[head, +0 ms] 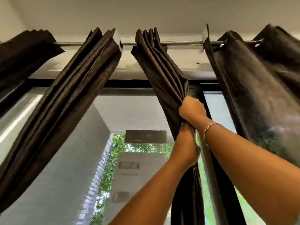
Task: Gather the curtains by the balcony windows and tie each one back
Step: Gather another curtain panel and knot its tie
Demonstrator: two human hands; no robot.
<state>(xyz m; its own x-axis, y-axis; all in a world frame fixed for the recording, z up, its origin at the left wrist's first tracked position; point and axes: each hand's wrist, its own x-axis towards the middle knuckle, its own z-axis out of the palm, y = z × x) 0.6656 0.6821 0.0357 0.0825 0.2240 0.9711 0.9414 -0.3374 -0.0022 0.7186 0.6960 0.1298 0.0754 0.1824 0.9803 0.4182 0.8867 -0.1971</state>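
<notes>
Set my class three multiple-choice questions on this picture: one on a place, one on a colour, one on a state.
1. Where does the bracelet sit?
A. on the right wrist
B. on the left wrist
C. on a finger

2. What colour are the curtains?
A. white
B. dark brown
C. red

3. How is the gathered curtain held?
A. both hands grip it
B. one hand grips it
C. no hand touches it

Answers:
1 A: the chain circles the wrist of the right hand, the upper one.
2 B: every panel in view is dark brown.
3 A: the right hand and, just below it, the left hand both curl round its folds.
</notes>
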